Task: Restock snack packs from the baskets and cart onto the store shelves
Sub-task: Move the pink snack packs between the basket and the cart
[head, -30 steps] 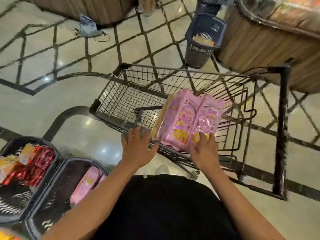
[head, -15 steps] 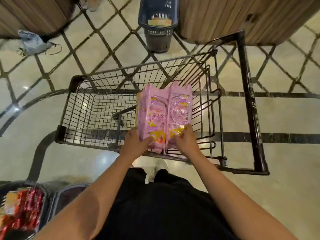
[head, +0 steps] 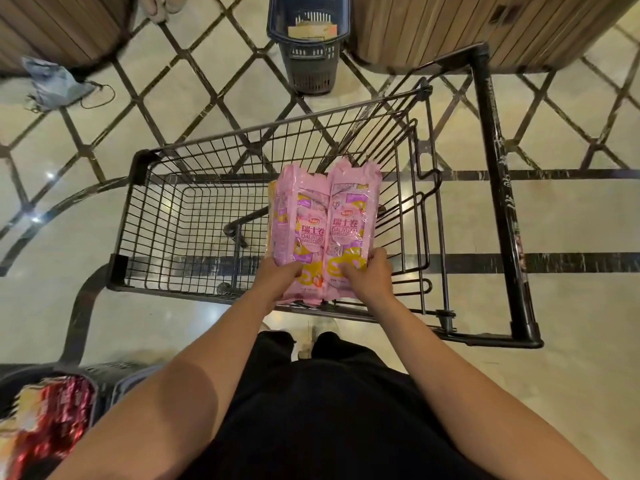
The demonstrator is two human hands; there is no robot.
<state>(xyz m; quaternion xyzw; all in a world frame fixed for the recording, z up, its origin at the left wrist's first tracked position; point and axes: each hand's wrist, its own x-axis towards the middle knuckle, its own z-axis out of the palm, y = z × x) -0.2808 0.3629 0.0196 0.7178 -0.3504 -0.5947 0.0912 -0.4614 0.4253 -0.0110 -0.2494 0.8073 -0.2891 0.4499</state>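
Glossy tiled floor (head: 571, 237) carries wire cart (head: 166, 216), dark blue basket (head: 308, 60), crumpled bag (head: 52, 83).

Pink snack packs (head: 323, 233), yellow-purple print. Black wire cart (head: 194, 216). Navy basket (head: 306, 46) at 12 o'clock. Cream floor (head: 571, 223), dark diamond lattice. Red packs (head: 52, 420) at 8 o'clock.

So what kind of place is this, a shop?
Most likely a shop floor. A person stands at a wire cart, holding pink snack packs in both hands over it, and a plastic shopping basket sits on the polished tiled floor ahead. No shelves are clearly in view.
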